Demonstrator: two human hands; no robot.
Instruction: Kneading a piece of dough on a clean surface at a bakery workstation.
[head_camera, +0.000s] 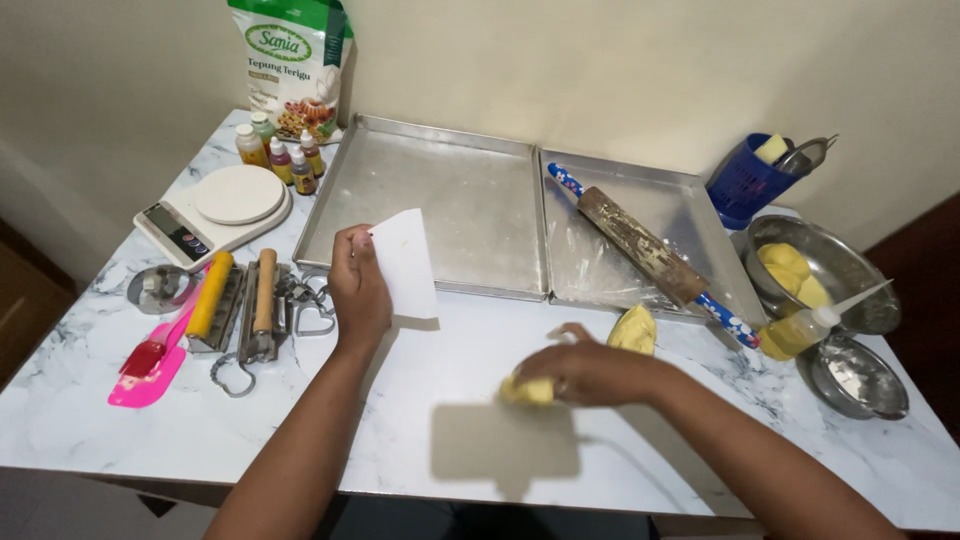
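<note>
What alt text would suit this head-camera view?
On a marble table, the right hand presses yellow dough while the left hand holds a white scraper. Behind lie two metal trays and a rolling pin.

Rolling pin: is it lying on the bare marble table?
No, the rolling pin lies across the right baking tray, not on the table.

A single head-worn camera looks steeply down from above the near edge of the white marbled surface (420, 400), facing the cream wall behind it. It sits close: both forearms enter from the bottom of the frame. Two shallow rectangular metal baking trays (470, 200) lie beyond the middle of that surface, against the wall.
</note>
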